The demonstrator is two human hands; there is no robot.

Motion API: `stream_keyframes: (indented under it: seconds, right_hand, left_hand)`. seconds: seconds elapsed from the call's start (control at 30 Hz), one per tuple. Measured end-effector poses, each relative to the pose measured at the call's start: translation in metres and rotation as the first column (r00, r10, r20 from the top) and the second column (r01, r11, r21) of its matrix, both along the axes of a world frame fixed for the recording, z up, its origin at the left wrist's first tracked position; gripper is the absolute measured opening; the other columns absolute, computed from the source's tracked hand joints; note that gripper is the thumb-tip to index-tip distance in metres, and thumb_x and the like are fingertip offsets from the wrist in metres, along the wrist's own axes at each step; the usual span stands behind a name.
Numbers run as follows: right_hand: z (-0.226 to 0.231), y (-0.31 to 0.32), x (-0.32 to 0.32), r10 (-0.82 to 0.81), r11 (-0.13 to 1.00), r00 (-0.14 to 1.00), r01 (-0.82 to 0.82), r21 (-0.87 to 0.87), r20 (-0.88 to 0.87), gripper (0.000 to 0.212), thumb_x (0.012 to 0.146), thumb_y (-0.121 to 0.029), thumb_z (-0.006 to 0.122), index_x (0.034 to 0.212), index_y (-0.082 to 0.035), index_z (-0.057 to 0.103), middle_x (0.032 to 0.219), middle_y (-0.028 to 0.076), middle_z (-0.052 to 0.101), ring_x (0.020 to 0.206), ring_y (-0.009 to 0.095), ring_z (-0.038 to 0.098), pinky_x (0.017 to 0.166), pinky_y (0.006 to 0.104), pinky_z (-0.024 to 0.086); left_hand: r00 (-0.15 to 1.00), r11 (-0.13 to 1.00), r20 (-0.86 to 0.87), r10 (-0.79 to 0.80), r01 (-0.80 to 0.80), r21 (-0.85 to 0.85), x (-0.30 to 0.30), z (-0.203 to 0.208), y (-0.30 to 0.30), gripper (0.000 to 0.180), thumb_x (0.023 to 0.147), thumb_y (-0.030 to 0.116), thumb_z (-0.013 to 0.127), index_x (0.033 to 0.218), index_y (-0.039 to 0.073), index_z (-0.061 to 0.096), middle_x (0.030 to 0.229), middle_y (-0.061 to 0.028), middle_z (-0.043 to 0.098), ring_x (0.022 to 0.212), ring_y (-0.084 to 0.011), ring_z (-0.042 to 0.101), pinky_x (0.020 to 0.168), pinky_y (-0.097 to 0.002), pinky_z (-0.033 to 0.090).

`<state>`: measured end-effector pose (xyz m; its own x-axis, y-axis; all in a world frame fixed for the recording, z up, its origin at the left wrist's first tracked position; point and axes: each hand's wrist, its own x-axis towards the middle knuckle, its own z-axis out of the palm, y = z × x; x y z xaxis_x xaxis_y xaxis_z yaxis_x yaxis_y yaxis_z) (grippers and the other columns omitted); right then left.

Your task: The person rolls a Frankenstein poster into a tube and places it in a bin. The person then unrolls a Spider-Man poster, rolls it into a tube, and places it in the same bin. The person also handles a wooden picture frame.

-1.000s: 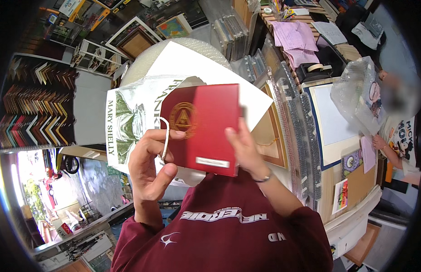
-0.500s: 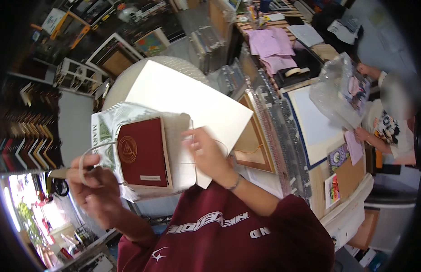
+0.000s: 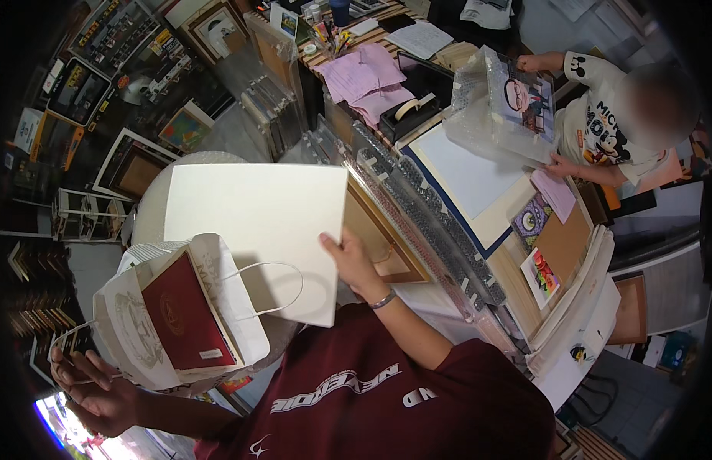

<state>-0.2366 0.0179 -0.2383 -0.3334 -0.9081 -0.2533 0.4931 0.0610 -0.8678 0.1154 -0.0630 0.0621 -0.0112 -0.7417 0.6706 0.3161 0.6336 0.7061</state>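
Observation:
A white paper bag point(image 3: 124, 331) leans at my lower left, and a dark red hardcover book point(image 3: 185, 316) with a round gold emblem sticks partly out of its opening. My left hand point(image 3: 95, 389) curls its fingers around one cord handle of the bag. The other handle point(image 3: 300, 285) loops loosely to the right. With my right hand point(image 3: 351, 261) I grip the right edge of a large white board point(image 3: 256, 203), thumb on top. The board's lower left part lies behind the bag, and a round wrapped surface point(image 3: 145, 195) shows beneath it.
Bubble-wrapped frames point(image 3: 417, 218) stand in a row to the right. Beyond them, at a worktable point(image 3: 540, 307), a co-worker point(image 3: 601, 138) holds a plastic-wrapped picture point(image 3: 521, 100). Pink papers point(image 3: 363, 73) and a tape dispenser point(image 3: 413, 111) lie farther back.
My right hand has left the bag's handle and taken the board's edge. The bag with the book has shifted left and down with my left hand. My view has turned rightward.

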Motion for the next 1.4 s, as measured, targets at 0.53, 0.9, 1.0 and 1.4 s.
stream_keyframes:
  seconds: [0.53,0.9,1.0,1.4]
  right_hand:
    - [0.086,0.169,-0.218,-0.535,0.843,0.802,0.528,-0.103,-0.268,0.038,0.103,-0.016,0.052,0.134,0.007,0.051,0.12,0.017,0.063,0.103,0.023,0.065,0.087,0.0368,0.056]
    - [0.052,0.227,-0.203,-0.308,0.942,0.922,0.33,0.058,-0.236,0.056,0.105,-0.019,0.046,0.151,0.007,0.027,0.141,0.018,0.05,0.12,0.024,0.056,0.102,0.0363,0.046]
    - [0.032,0.225,-0.206,-0.299,0.935,0.916,0.337,0.107,-0.267,0.06,0.103,-0.019,0.05,0.152,0.006,0.025,0.146,0.018,0.046,0.125,0.025,0.054,0.106,0.0379,0.042]
    - [0.02,0.237,-0.157,-0.181,0.973,0.961,0.206,0.104,-0.211,0.076,0.099,-0.025,0.057,0.156,0.006,0.017,0.152,0.02,0.038,0.136,0.029,0.042,0.113,0.0394,0.033]
  left_hand:
    - [0.963,0.983,0.218,-0.161,0.137,0.122,-0.074,-0.02,0.01,0.051,0.097,0.044,0.057,0.103,-0.005,0.045,0.122,-0.0296,0.051,0.051,-0.0076,0.044,0.044,-0.0182,0.036]
    - [0.905,0.897,0.355,-0.237,0.063,0.437,-0.1,-0.04,0.043,0.052,0.082,0.045,0.076,0.091,-0.002,0.055,0.123,-0.0356,0.059,0.053,-0.0092,0.056,0.054,-0.0192,0.048]
    - [0.88,0.873,0.383,-0.281,0.069,0.482,-0.109,-0.043,0.045,0.049,0.08,0.041,0.076,0.092,-0.002,0.057,0.126,-0.0355,0.058,0.061,-0.0112,0.06,0.063,-0.0242,0.051]
    - [0.798,0.819,0.459,-0.39,0.073,0.57,-0.126,-0.061,0.048,0.026,0.085,0.019,0.07,0.097,-0.001,0.058,0.138,-0.0291,0.053,0.079,-0.0152,0.066,0.076,-0.0307,0.054]
